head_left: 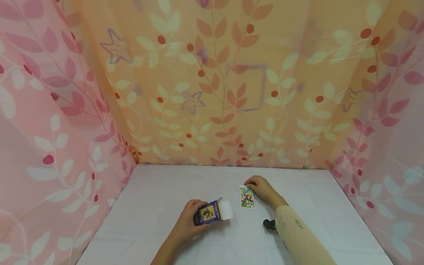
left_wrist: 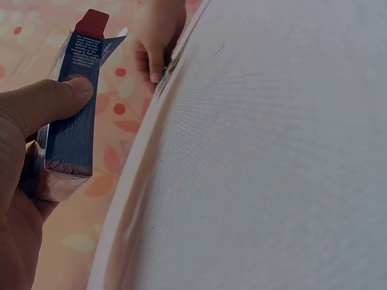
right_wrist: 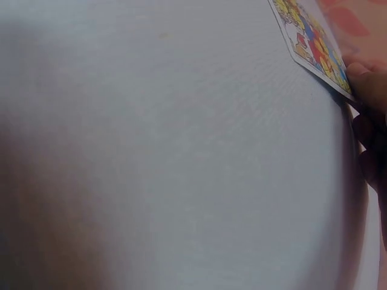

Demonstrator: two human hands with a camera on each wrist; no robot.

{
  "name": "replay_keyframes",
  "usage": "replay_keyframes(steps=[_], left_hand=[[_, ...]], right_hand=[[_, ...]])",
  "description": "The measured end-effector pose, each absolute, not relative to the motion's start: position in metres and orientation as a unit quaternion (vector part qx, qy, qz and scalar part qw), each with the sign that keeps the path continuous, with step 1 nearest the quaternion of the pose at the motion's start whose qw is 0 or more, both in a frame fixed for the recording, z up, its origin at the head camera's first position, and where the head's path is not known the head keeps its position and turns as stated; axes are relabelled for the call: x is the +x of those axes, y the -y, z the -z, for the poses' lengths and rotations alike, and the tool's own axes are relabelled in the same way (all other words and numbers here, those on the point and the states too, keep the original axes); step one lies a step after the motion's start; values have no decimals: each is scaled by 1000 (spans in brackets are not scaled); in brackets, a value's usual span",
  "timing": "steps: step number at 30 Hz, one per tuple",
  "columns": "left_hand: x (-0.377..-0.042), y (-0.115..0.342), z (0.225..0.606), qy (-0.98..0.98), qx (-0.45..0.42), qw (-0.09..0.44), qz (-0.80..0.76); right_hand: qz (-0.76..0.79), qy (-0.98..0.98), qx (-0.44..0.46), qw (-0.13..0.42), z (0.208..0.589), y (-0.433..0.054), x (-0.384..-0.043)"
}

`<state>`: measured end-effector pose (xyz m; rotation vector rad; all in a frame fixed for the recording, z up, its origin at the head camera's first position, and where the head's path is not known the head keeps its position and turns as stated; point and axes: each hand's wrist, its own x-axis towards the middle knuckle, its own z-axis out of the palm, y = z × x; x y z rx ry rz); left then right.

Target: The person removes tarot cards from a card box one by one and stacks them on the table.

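Observation:
My left hand (head_left: 189, 222) grips a small dark blue card box (head_left: 207, 213) with a yellow picture on its front. The box's end flap (head_left: 226, 210) stands out to the right, white inside. In the left wrist view the thumb lies along the box's printed narrow side (left_wrist: 75, 124). Further back and to the right, my right hand (head_left: 261, 187) pinches one edge of a colourful, white-bordered card (head_left: 247, 197). The right wrist view shows the thumb on the card's (right_wrist: 317, 45) face and the fingers curled at its edge, partly cut off.
A white cloth covers the table (head_left: 159, 191). A small black object (head_left: 269, 224) shows beside the right sleeve (head_left: 298, 230). Leaf-patterned curtains (head_left: 215, 92) enclose the back and both sides.

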<state>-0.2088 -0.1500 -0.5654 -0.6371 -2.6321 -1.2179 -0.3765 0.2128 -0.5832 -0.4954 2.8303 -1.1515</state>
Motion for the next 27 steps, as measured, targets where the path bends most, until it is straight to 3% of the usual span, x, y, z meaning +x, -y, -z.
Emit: replay_keyframes(steps=[17, 27], left_hand=[[-209, 149, 570, 889, -217, 91, 392], [-208, 147, 568, 889, -212, 82, 398]], right_hand=[[299, -934, -196, -14, 584, -208, -377], [310, -935, -173, -6, 585, -209, -375]])
